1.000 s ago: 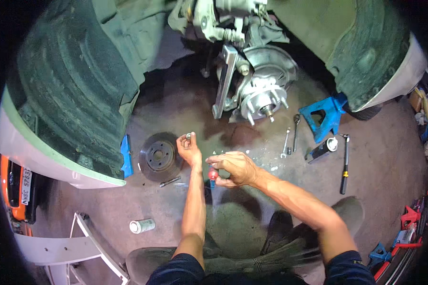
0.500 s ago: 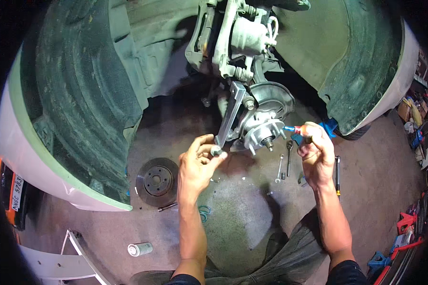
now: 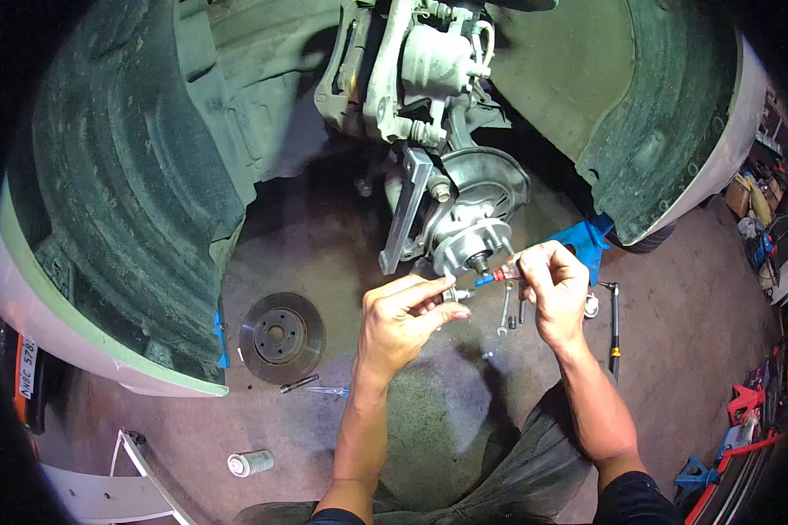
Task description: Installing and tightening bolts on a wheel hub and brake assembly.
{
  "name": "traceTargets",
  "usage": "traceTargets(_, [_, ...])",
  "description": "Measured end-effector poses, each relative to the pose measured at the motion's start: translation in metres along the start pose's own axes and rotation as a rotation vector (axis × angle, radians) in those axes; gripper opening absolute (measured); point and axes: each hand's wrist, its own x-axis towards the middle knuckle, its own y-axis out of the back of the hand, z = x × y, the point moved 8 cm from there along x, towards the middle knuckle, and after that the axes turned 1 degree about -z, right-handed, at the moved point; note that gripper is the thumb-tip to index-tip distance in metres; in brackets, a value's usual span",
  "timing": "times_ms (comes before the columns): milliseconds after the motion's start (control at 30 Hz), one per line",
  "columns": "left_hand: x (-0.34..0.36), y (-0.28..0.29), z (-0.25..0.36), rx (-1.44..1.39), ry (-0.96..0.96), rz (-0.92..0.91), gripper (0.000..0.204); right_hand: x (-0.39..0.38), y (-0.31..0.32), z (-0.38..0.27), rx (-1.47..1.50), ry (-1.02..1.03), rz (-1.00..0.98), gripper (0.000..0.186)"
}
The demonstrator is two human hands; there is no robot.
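Between the fingertips of my left hand (image 3: 403, 324) is a small metal bolt (image 3: 457, 296), its shank pointing right. My right hand (image 3: 553, 284) pinches a small red tube with a blue nozzle (image 3: 496, 276), and the nozzle comes close to the bolt; whether they touch I cannot tell. Just beyond both hands is the bare wheel hub (image 3: 473, 241) with its studs, in front of a dust shield (image 3: 503, 179). A flat metal bar (image 3: 403, 214) hangs beside the hub. The brake caliper (image 3: 431, 66) sits higher up.
On the floor lie a brake disc (image 3: 280, 337), a spray can (image 3: 251, 463), a combination wrench (image 3: 505, 311) and a long-handled ratchet (image 3: 615, 328). A blue stand (image 3: 587, 241) is under the right fender. Fender liners (image 3: 131, 192) flank the wheel well; tools (image 3: 744, 402) line the right side.
My left hand has moved right with the bolt, away from the metal bar. My right hand has moved left and down, bringing the tube's nozzle to the bolt. The view has shifted slightly.
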Motion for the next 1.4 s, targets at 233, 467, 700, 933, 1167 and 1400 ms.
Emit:
traceTargets(233, [-0.001, -0.007, -0.006, -0.031, -0.035, -0.019, 0.037, -0.003, 0.005, -0.005, -0.118, -0.003, 0.006, 0.019])
traceTargets(467, [-0.002, -0.008, -0.010, -0.061, 0.000, -0.025, 0.037, -0.004, 0.003, -0.012, -0.111, -0.026, 0.020, 0.019])
traceTargets(700, [-0.006, -0.007, -0.016, -0.115, 0.036, -0.022, 0.036, -0.007, -0.001, -0.014, -0.069, -0.038, -0.003, 0.018])
traceTargets(933, [-0.005, -0.008, -0.012, -0.106, 0.055, -0.028, 0.034, -0.005, 0.025, -0.064, -0.173, 0.175, 0.036, 0.013])
traceTargets(1167, [-0.013, -0.004, -0.039, -0.348, 0.326, -0.132, 0.033, -0.068, 0.212, -0.115, -0.432, 0.405, 0.595, 0.019])
traceTargets(1400, [-0.006, -0.046, -0.024, -0.373, 0.292, -0.316, 0.033, -0.255, 0.310, 0.231, -1.031, -0.529, 0.405, 0.028])
